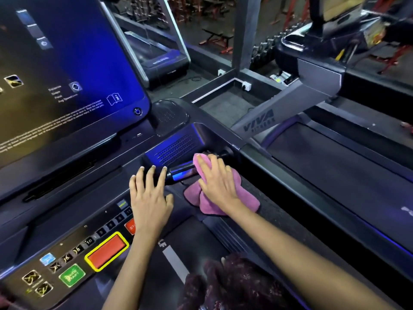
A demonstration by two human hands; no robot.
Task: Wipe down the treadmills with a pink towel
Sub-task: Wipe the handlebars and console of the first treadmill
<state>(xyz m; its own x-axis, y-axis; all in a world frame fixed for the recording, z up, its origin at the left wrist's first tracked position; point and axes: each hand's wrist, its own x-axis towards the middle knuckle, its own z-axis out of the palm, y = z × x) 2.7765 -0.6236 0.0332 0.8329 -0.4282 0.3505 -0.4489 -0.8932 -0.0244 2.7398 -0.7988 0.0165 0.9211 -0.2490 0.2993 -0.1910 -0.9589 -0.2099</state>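
Note:
A pink towel (234,198) is draped over the dark handlebar grip (181,173) at the right side of the treadmill console (67,220). My right hand (218,180) lies flat on the towel with fingers stretched out, pressing it onto the grip. My left hand (149,195) rests on the console just left of the grip, fingers spread and straight, fingertips at the edge of the perforated speaker panel (174,151). It holds nothing.
A large lit touchscreen (55,70) rises at the left. Buttons, a red stop pad (107,251) and a green start key (72,278) lie on the console. A second treadmill belt (335,175) and its grey upright (279,108) stand to the right.

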